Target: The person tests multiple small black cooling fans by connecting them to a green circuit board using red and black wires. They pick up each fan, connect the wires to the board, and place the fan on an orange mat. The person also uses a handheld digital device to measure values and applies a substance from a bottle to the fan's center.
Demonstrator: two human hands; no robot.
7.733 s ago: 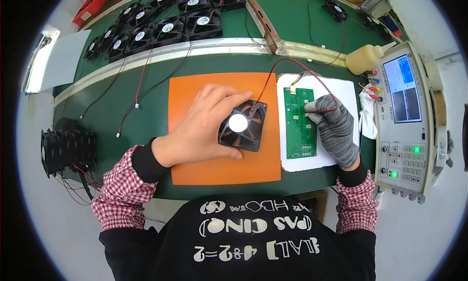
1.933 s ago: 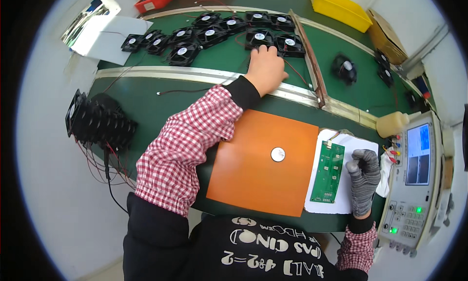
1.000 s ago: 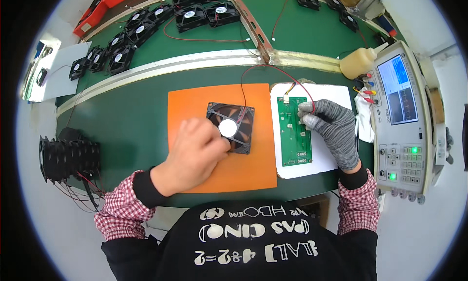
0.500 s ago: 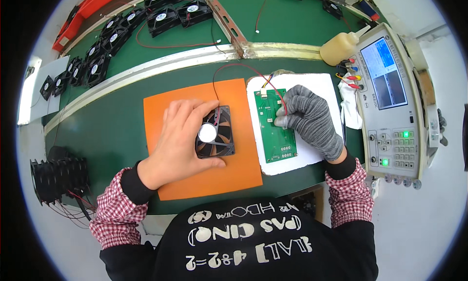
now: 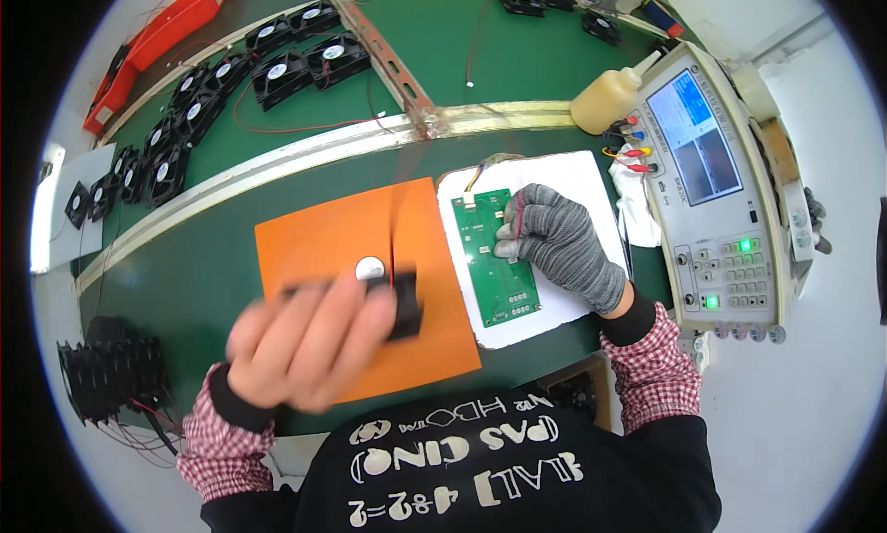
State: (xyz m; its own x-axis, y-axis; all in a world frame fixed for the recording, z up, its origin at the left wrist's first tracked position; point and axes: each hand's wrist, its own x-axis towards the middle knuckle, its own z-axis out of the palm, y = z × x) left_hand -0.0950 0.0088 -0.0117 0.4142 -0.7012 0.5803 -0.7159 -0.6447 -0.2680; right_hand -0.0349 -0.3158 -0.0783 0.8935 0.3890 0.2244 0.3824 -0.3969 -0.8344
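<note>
My bare left hand (image 5: 309, 339), smeared by motion, is closed round a black square cooling fan (image 5: 407, 307). Tilted and blurred, the fan is over an orange mat (image 5: 434, 348); its pale round hub label still shows beyond my fingers. My right hand (image 5: 564, 242) wears a grey knitted glove. Its thumb and fingertips pinch the fan's red wire at the right edge of a green circuit board (image 5: 504, 293); the wire's end is hidden by the fingers. The board lies on a white pad (image 5: 577, 177), with a coloured cable in the white connector at its top.
To the right stands a grey bench instrument (image 5: 707, 237) with a lit screen and coloured leads. A yellowish squeeze bottle (image 5: 605, 99) stands beside it. More fans (image 5: 282, 78) lie beyond the pale rail (image 5: 277, 159); a fan stack (image 5: 115, 371) is at left.
My left hand has shifted down and tipped the fan, which lay flat on the orange mat before. My right hand keeps its pinch at the board. The whole view has shifted slightly.
</note>
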